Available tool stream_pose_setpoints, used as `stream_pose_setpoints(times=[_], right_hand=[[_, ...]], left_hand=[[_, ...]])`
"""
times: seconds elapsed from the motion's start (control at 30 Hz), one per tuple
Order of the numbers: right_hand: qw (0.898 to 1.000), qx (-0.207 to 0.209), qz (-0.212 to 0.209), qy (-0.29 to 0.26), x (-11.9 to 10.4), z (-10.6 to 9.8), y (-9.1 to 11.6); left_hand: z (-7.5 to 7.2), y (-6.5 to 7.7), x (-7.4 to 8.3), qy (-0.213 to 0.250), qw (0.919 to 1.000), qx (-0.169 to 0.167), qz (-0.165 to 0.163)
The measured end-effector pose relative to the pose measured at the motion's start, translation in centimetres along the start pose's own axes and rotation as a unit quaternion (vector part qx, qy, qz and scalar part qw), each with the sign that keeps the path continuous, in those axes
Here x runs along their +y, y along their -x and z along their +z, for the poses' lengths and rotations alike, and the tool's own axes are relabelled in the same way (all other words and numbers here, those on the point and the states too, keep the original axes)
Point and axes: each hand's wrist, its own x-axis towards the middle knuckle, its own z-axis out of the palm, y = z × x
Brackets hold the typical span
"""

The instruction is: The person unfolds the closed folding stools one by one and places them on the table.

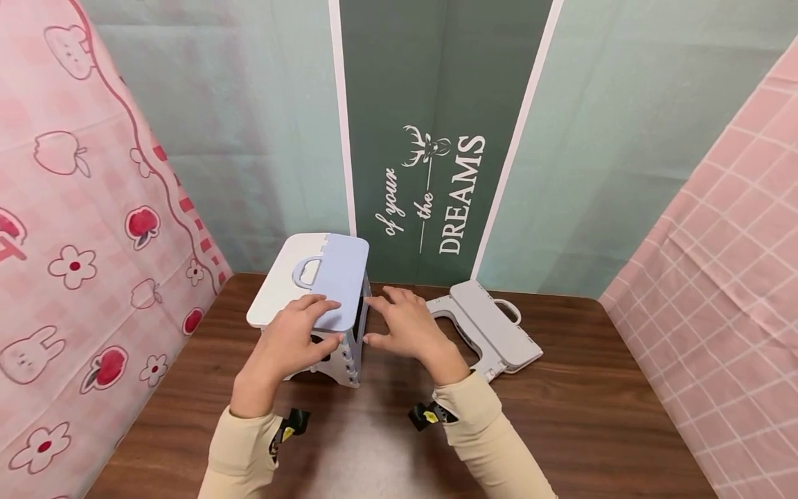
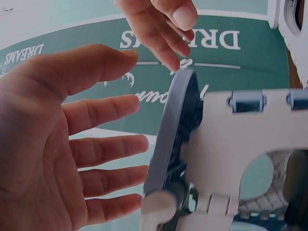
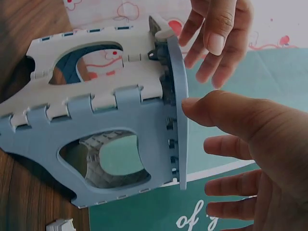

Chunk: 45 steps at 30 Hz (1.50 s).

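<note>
A folding step stool (image 1: 339, 277) with a white and pale-blue top stands unfolded on its legs at the left of the table. A small blue carrying handle (image 1: 298, 274) lies along the seam of its top. My left hand (image 1: 289, 339) hovers at the near edge of the top, fingers spread and fairly straight. In the left wrist view its fingertips come close to the top's edge; contact is unclear. Beside the stool's right edge is my right hand (image 1: 408, 326), fingers extended. In the right wrist view its thumb (image 3: 207, 108) is at the top's rim. Neither hand grips anything.
A second step stool (image 1: 486, 326), grey-white and folded flat, lies on the brown wooden table (image 1: 561, 388) to the right, partly behind my right hand. Printed cloths hang at the back and on both sides; the green back panel (image 1: 445, 69) bears lettering.
</note>
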Motion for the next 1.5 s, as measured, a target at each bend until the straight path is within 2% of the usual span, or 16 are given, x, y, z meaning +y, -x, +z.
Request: stream_pose_setpoints(times=[0.47, 0.97, 1.23, 1.37, 1.5], right_hand=[[0.999, -0.005, 0.038, -0.01, 1.9, -0.6, 1.6], [0.998, -0.001, 0.059, 0.012, 4.0, -0.8, 3.2], [0.997, -0.004, 0.077, 0.008, 5.1, -0.8, 3.8], [0.996, -0.005, 0.084, 0.005, 5.5, -0.7, 4.2], [0.996, -0.003, 0.092, 0.009, 6.4, -0.6, 4.9]], left_hand=[[2.4, -1.5, 2.0, -0.044, 0.9983, -0.01, 0.036], [4.6, -2.5, 4.3, -0.063, 0.9947, -0.076, 0.028], [6.0, -2.6, 5.1, -0.07, 0.9936, -0.047, 0.075], [6.6, -2.7, 5.4, -0.073, 0.9936, -0.038, 0.077], [7.5, -2.8, 5.8, -0.07, 0.9939, -0.051, 0.069]])
